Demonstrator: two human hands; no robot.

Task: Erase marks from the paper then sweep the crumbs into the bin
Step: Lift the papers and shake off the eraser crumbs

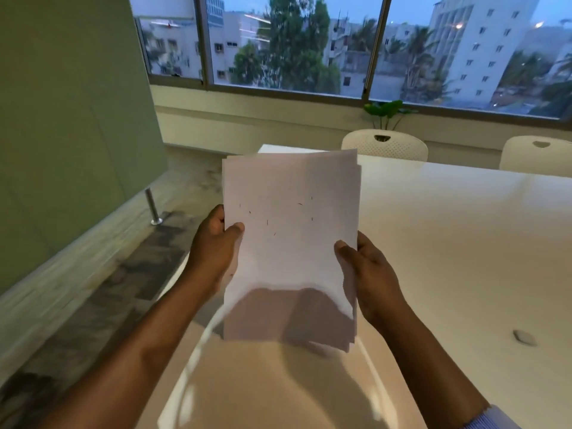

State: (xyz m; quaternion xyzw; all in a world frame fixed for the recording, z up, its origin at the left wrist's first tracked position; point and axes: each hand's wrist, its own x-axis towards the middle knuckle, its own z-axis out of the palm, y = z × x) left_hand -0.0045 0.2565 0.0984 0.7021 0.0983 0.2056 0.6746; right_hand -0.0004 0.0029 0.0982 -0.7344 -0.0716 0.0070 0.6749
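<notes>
A white tabletop (448,243) is seen, its near left edge blurred. A stack of paper (291,258) is held up over it, gripped at its sides by the left hand (213,249) and the right hand (368,274). Thumbs are laid on the top sheet and the fingers are mostly hidden behind. A small grey object (524,337) on the tabletop at the right cannot be identified. Dark crumbs (267,222) are scattered on the sheet.

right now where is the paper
The paper is mid head view, held above the table, left hand gripping its left edge, right hand its right.
</notes>
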